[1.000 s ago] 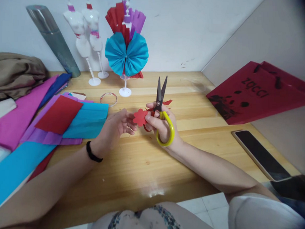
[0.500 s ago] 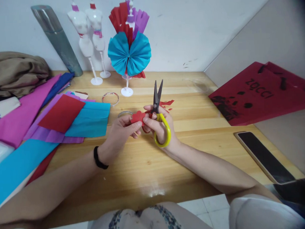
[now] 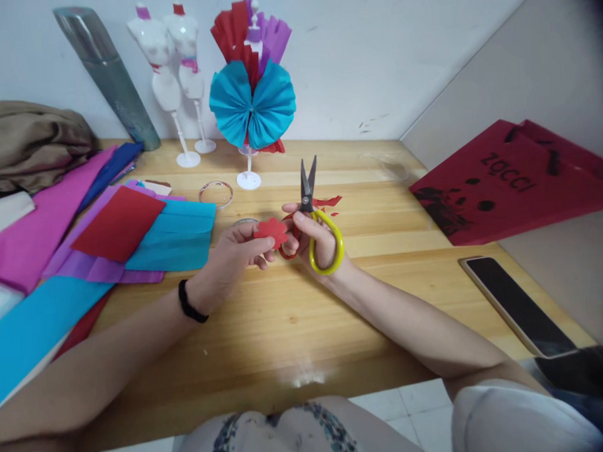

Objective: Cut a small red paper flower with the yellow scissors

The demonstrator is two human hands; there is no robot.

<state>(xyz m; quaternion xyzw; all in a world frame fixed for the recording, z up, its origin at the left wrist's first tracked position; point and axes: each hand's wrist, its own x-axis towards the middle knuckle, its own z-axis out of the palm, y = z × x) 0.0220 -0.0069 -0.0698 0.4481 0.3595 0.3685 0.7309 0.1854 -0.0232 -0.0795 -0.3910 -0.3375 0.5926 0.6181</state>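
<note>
Between the thumb and fingers of my left hand point(image 3: 238, 250) is a small red paper flower point(image 3: 272, 233) with a scalloped edge. My right hand point(image 3: 318, 242) is closed around a pair of scissors point(image 3: 307, 186), its thumb by the yellow handle loop. The dark blades point away from me and stand slightly apart. Just beyond my right hand, red paper scraps point(image 3: 330, 202) lie on the wooden table point(image 3: 295, 332). A roll of tape point(image 3: 246, 221) is partly hidden behind my left hand.
Coloured paper sheets point(image 3: 176, 237) are piled at the left. A mannequin with blue pleated paper point(image 3: 252, 104), two white mannequins point(image 3: 165, 92) and a bottle point(image 3: 111, 81) stand along the wall. On the right are a red bag point(image 3: 508, 186) and a phone point(image 3: 519, 304).
My right hand has drawn slightly away from the red flower, which now rests in my left hand alone. The scissors have turned a little, and their blades are closer together.
</note>
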